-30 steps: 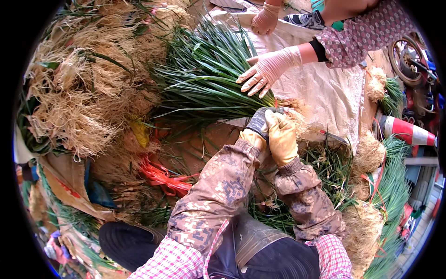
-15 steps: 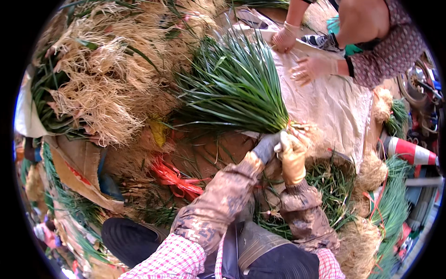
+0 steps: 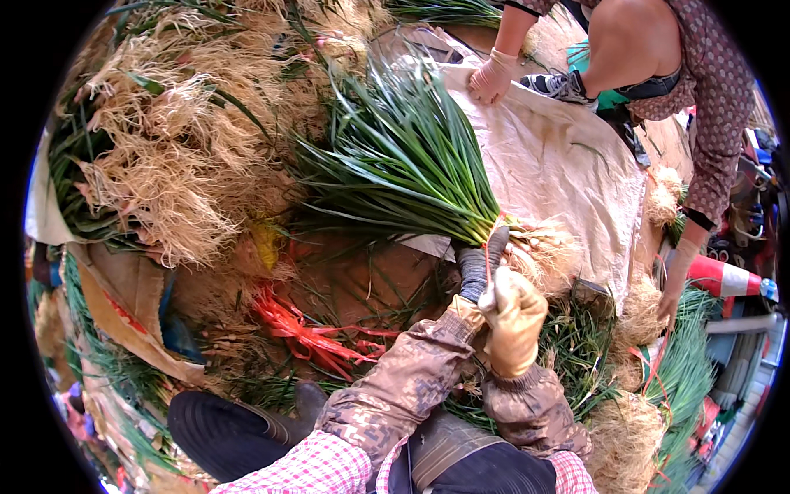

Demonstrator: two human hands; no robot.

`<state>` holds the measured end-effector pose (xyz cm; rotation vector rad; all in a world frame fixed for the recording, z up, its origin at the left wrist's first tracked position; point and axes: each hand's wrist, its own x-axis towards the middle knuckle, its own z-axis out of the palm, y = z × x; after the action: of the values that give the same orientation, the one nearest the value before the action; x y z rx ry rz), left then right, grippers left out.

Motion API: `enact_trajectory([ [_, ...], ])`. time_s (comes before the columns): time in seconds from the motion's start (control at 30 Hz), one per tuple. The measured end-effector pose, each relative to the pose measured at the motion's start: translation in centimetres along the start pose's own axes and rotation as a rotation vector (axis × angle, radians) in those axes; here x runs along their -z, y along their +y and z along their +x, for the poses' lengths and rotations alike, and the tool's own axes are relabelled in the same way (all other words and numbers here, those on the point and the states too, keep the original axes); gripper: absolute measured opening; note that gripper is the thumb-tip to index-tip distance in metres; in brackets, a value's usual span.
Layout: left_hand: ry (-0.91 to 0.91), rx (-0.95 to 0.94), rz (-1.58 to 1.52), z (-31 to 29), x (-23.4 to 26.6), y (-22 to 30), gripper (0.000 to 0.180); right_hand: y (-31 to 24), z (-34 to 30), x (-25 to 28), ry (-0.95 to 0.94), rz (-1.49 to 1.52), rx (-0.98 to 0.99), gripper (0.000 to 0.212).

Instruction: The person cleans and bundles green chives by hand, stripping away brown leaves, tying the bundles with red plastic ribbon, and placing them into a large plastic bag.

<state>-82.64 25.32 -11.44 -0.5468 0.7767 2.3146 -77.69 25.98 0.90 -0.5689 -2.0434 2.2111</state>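
Observation:
A thick bunch of green onions [image 3: 411, 165] lies before me, its long leaves fanning to the upper left. Its pale roots [image 3: 543, 251] point right. My left hand [image 3: 477, 265], in a dark glove, is closed around the bunch near the stalk bases. A thin red strip [image 3: 489, 259] circles the bunch there and runs down taut. In a yellow glove, my right hand [image 3: 517, 319] is closed on the strip's end, just below the left hand.
Loose red strips [image 3: 309, 329] lie to the left on the ground. A big pile of rooted stalks [image 3: 164, 148] fills the upper left. Beyond the bunch spreads a pale sheet [image 3: 568, 189], with another person's gloved hand [image 3: 494, 76] on it. A traffic cone [image 3: 724, 276] is at the right.
My right hand has come down and away from the bunch, drawing the red strip taut. The other person's one hand has moved from above the sheet to the bundles at the right.

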Motion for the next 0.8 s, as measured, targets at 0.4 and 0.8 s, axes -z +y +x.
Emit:
enact_trajectory([
  [0.4, -0.643, 0.022, -0.142, 3.5, 3.9, 4.5, 0.041, 1.0, 3.3, 1.1, -0.093, 0.085, 0.075, 0.027],
  [0.8, 0.623, -0.210, 1.104, -0.8, 8.0, 5.8, 0.082, 9.5, 14.7, -0.2, -0.220, 0.345, -0.287, 0.032],
])
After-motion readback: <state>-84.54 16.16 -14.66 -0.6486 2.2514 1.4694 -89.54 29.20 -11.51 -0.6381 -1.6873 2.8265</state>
